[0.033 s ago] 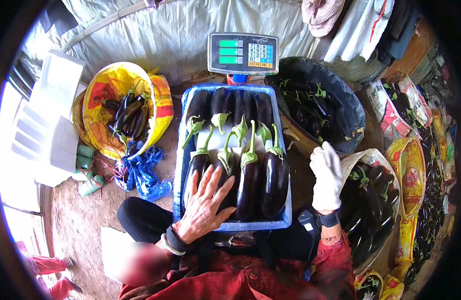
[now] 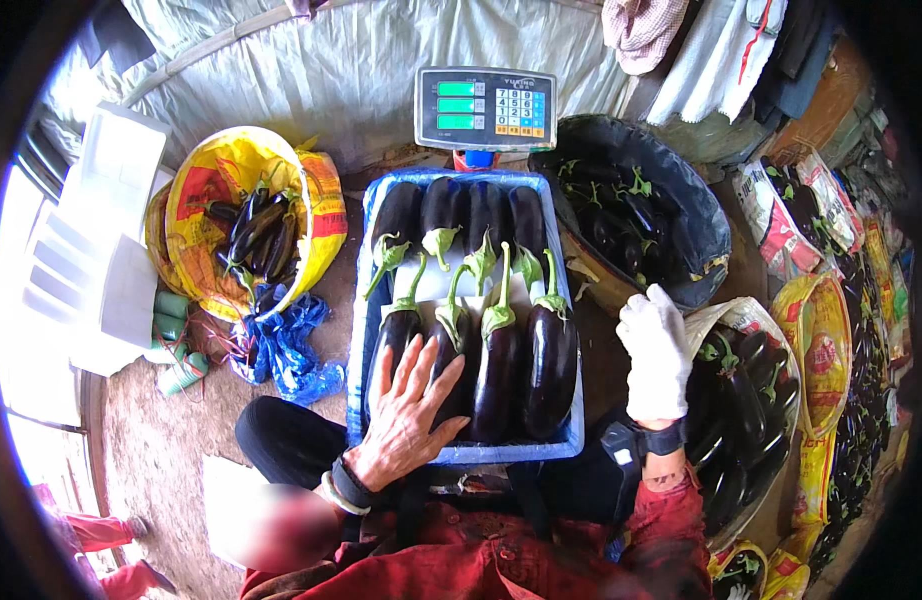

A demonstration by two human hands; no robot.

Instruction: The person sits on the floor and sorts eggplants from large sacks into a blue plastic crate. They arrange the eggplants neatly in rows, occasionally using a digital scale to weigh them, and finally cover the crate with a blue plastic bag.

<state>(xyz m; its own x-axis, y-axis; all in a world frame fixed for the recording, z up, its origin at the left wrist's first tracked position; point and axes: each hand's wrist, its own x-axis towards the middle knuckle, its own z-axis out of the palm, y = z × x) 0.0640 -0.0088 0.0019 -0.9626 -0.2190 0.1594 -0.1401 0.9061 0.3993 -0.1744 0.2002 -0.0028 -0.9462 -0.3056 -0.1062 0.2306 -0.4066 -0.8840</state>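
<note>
A blue-lined crate [image 2: 511,453] stands before me with two rows of dark purple eggplants [image 2: 550,375], their green stems facing each other in the middle. Spread flat, my bare left hand [image 2: 409,402] rests on the two left eggplants of the near row, fingers apart. My right hand [image 2: 656,355], in a white glove, hovers to the right of the crate, beside a pale-lined basket of eggplants [image 2: 746,400]. Its fingers are curled together, and nothing shows in them. Behind the crate rises a scale display [image 2: 485,107] with lit green windows and a keypad.
A yellow-lined basket [image 2: 186,205] with some eggplants stands at left, near a crumpled blue plastic bag [image 2: 281,345] and white foam boxes [image 2: 121,270]. A dark-lined tub [image 2: 706,235] of eggplants is at back right. Another person's red trouser legs [image 2: 131,580] show at lower left.
The fingers of my gloved right hand have curled in slightly. At lower left, the other person's foot has shifted a little. My left hand stays on the eggplants.
</note>
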